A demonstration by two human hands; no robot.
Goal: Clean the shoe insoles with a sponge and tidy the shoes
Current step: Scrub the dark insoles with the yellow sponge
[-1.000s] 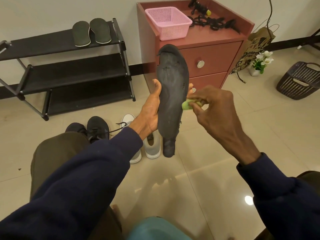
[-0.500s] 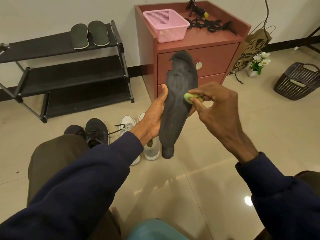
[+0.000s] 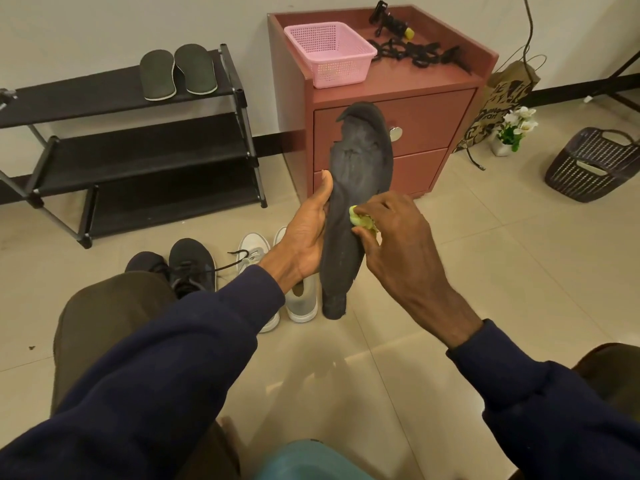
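My left hand (image 3: 306, 230) grips a dark grey insole (image 3: 358, 174) upright by its left edge, toe end up and worn at the tip. My right hand (image 3: 394, 237) pinches a small yellow-green sponge (image 3: 360, 220) and presses it on the insole's middle. Below the hands, a pair of white shoes (image 3: 301, 299) and a pair of black shoes (image 3: 190, 261) stand on the tiled floor. Two more dark insoles (image 3: 176, 71) lie side by side on the top shelf of the black shoe rack (image 3: 138, 150).
A reddish drawer cabinet (image 3: 426, 119) stands behind the insole, with a pink basket (image 3: 329, 53) and black straps on top. A dark woven basket (image 3: 592, 164), a small flower pot (image 3: 512, 133) and a paper bag stand at the right. My knees frame the lower view.
My right hand has slid the sponge down the insole, from its right edge to its middle. The insole has tilted slightly and my view has shifted a little.
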